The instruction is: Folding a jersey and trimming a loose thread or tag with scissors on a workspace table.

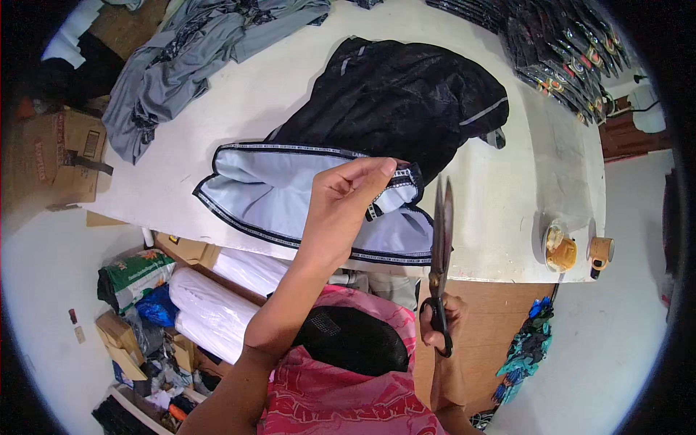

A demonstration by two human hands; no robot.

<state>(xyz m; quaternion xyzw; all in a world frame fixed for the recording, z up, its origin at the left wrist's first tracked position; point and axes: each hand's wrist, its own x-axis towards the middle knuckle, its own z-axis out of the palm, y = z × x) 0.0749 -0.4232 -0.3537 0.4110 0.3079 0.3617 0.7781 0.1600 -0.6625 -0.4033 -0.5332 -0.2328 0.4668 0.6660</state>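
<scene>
A black garment (391,98) with a pale lining (250,190) lies on the white table (489,217), its hem facing me. Black tape with white lettering edges the opening. My left hand (342,201) pinches a bunched piece of that trimmed edge (405,187) between thumb and fingers, raised above the lining. To the right, past the table's front edge, my right hand (446,321) grips the black handles of fabric scissors (440,255). Their blades point away from me, slightly parted at the tips, just beside the garment's right edge.
Grey fabric (174,76) is heaped at the back left. Stacked black packaged garments (560,54) fill the back right corner. A tape roll (560,250) and a small tan container (601,253) sit near the right edge. White plastic-wrapped rolls (212,304) and cardboard boxes (60,157) stand at left.
</scene>
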